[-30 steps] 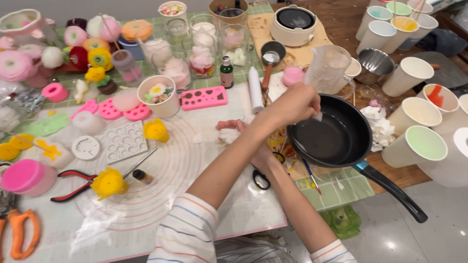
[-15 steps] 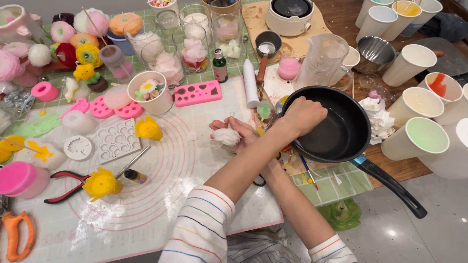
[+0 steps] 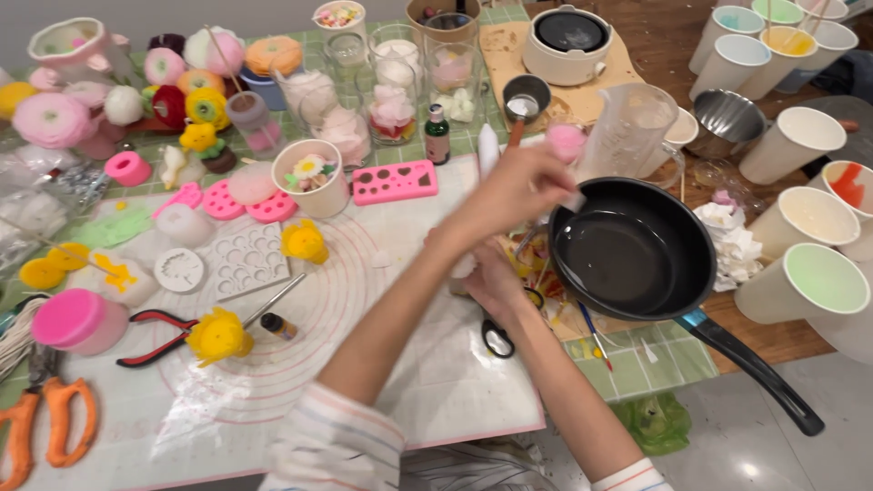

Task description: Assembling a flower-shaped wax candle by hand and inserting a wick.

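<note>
- A crowded craft desk (image 3: 637, 373) with a green checked cloth carries a white silicone mat (image 3: 273, 391) in front of the person.
- Far left on the mat lie red-handled pliers (image 3: 150, 332) and a yellow flower (image 3: 218, 335). A pink mould (image 3: 394, 182) sits further back.
- The right hand (image 3: 496, 282) rests low at the mat's right edge, under the crossing left forearm. Its grip is mostly hidden, so I cannot tell whether it is closed. Black scissors (image 3: 496, 338) lie just beside it.
- The left hand (image 3: 518, 191) reaches across with its grip pinched on a small white piece (image 3: 575, 202), held at the near-left rim of the black pan (image 3: 637, 255).
- The pan holds a thin glossy film. The work likely goes best if the pinch stays light and the piece meets only the inside wall.
- The crossed arms look awkward, and steadying the pan handle (image 3: 755, 377) would probably help.
- Paper cups (image 3: 805, 282) stand close on the right, so elbows should stay tucked in.
</note>
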